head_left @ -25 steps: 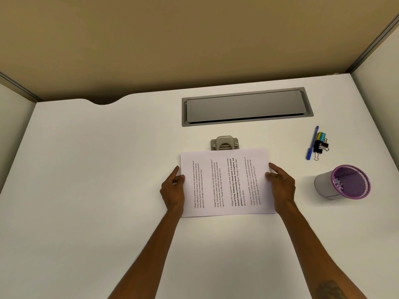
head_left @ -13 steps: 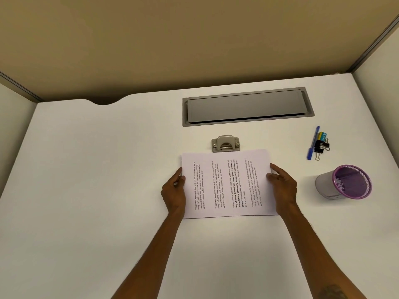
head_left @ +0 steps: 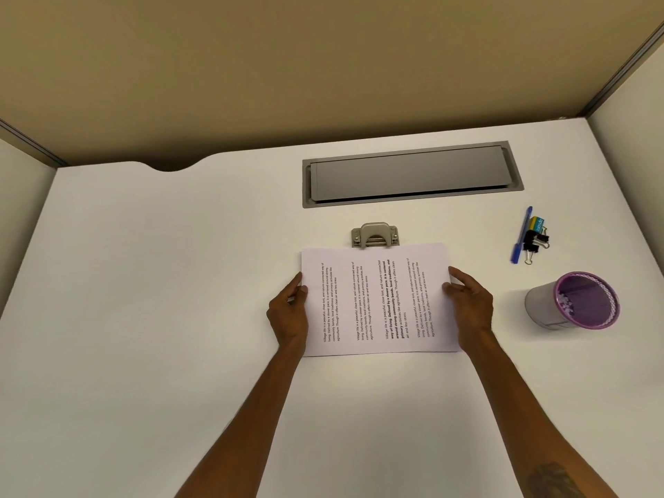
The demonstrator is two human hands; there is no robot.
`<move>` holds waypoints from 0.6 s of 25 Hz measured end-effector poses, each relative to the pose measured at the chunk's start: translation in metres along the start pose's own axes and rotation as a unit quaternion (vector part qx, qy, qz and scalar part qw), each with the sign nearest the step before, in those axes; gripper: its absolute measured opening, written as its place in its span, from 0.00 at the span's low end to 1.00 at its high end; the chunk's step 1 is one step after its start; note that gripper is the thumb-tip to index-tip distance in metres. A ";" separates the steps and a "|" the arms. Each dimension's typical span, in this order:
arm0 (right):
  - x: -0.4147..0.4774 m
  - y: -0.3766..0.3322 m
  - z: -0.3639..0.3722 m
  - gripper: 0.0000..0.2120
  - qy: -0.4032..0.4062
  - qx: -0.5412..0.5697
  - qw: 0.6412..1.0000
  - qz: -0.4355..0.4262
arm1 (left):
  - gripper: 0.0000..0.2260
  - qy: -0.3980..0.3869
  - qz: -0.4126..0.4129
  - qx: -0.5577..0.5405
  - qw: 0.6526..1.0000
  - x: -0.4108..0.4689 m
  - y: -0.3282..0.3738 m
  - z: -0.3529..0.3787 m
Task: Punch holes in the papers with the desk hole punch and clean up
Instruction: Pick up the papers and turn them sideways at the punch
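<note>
A stack of printed papers (head_left: 377,303) lies flat on the white desk (head_left: 143,282), text running sideways. My left hand (head_left: 289,312) pinches its left edge and my right hand (head_left: 469,305) pinches its right edge, thumbs on top. The small grey desk hole punch (head_left: 374,233) stands just beyond the papers. The papers' far edge meets the punch's front at the middle. Whether the edge sits inside the slot is hidden.
A purple mesh cup (head_left: 575,300) stands to the right of my right hand. Further back on the right lie a blue pen (head_left: 521,235) and black binder clips (head_left: 537,240). A grey cable hatch (head_left: 411,174) is set into the desk behind the punch. Partition walls enclose the desk.
Both hands drew the papers slightly back from the punch, then slid them forward again, so their far edge touches the punch's front once more.
</note>
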State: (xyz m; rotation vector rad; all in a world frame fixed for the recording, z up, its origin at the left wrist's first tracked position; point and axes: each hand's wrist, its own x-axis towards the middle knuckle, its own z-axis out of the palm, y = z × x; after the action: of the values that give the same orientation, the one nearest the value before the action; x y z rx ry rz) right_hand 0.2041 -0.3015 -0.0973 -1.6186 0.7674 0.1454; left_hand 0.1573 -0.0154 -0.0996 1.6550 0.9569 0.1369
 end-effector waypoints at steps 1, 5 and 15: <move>0.000 0.000 0.001 0.18 0.000 0.000 1.000 0.000 | 0.14 0.001 0.000 0.001 1.000 0.001 0.000 0.000; 0.001 0.000 0.004 0.18 0.007 0.007 1.000 0.007 | 0.14 0.000 -0.006 0.010 1.000 0.005 0.002 0.000; 0.011 -0.009 0.012 0.18 0.010 0.011 1.000 0.021 | 0.14 -0.007 -0.001 0.028 1.000 0.016 0.015 0.006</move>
State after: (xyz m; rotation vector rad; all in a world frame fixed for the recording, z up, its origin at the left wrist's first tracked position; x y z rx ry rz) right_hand 0.2209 -0.2948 -0.0981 -1.5863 0.8159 0.1496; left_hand 0.1786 -0.0100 -0.0947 1.7054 0.9592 0.0984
